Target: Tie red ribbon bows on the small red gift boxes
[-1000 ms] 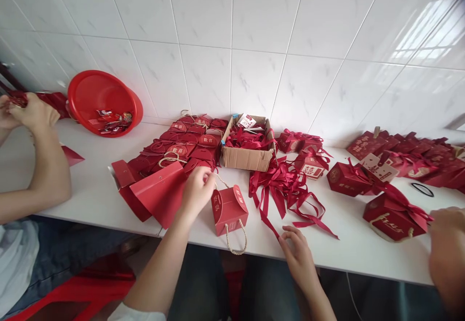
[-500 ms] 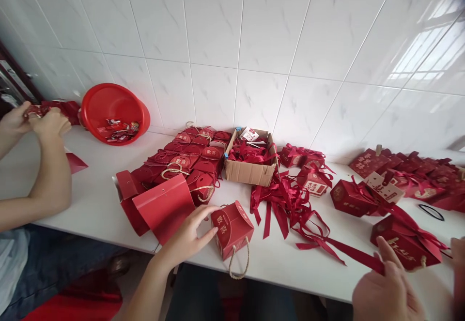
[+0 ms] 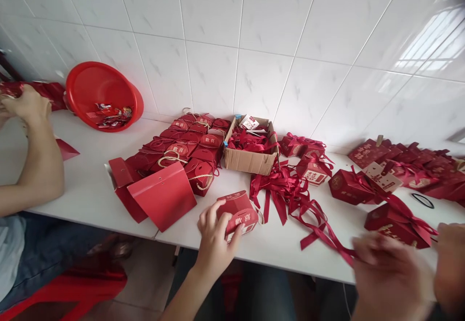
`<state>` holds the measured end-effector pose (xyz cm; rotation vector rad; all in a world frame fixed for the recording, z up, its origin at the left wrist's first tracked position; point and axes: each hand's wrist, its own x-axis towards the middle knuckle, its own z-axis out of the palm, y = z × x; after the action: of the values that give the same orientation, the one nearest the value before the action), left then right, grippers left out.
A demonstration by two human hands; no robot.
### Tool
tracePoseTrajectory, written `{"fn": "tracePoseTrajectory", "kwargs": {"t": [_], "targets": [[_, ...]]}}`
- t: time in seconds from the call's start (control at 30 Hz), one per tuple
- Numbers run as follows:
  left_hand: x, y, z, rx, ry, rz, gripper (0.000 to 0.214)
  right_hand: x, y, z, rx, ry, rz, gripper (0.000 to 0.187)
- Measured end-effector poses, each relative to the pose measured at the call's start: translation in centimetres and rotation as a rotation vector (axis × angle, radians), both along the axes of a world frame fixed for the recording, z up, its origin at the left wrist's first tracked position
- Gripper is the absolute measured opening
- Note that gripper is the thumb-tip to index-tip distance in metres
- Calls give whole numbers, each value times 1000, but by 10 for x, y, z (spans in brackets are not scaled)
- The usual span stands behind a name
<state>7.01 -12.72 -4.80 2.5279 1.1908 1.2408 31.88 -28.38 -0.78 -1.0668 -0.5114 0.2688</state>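
Observation:
My left hand (image 3: 217,236) is closed on a small red gift box (image 3: 237,210) with gold lettering and a rope handle, tilted at the table's front. Its fingers lie over the near left side. My right hand (image 3: 390,275), smeared by motion, is closed at the end of a red ribbon (image 3: 336,244). That ribbon trails back to a loose heap of ribbons (image 3: 281,190). Beyond my right hand stands a red box tied with a bow (image 3: 397,226). Two opened red cartons (image 3: 163,195) lie left of my left hand.
A cardboard box (image 3: 250,161) of ribbons stands near the tiled wall, beside rows of red boxes (image 3: 181,149). A red basin (image 3: 78,93) holds small wrapped packets. More bowed boxes (image 3: 350,185) sit right. Another person's hand (image 3: 31,105) works left; someone's hand (image 3: 450,263) shows at the right edge.
My left hand has moved right and taken hold of the gift box, which is now turned and tilted. My right hand has shifted slightly, pulling the ribbon along. The view has tipped down.

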Motion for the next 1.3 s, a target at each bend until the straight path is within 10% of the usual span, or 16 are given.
{"fn": "tracePoseTrajectory", "kwargs": {"t": [0.13,0.27,0.47,1.3], "targets": [[14,-9,2,-72,-78,-30,14,-64,52,-12,-325,-120,383,15],[12,-9,9,-222,-164,-159,26,-111,74,-15,-333,-122,588,13],[6,-5,18,-459,-257,-226,23,-120,87,-17,-291,-15,612,17],[5,-6,19,-620,-356,-328,31,-124,104,-33,-217,-45,622,21]]}}
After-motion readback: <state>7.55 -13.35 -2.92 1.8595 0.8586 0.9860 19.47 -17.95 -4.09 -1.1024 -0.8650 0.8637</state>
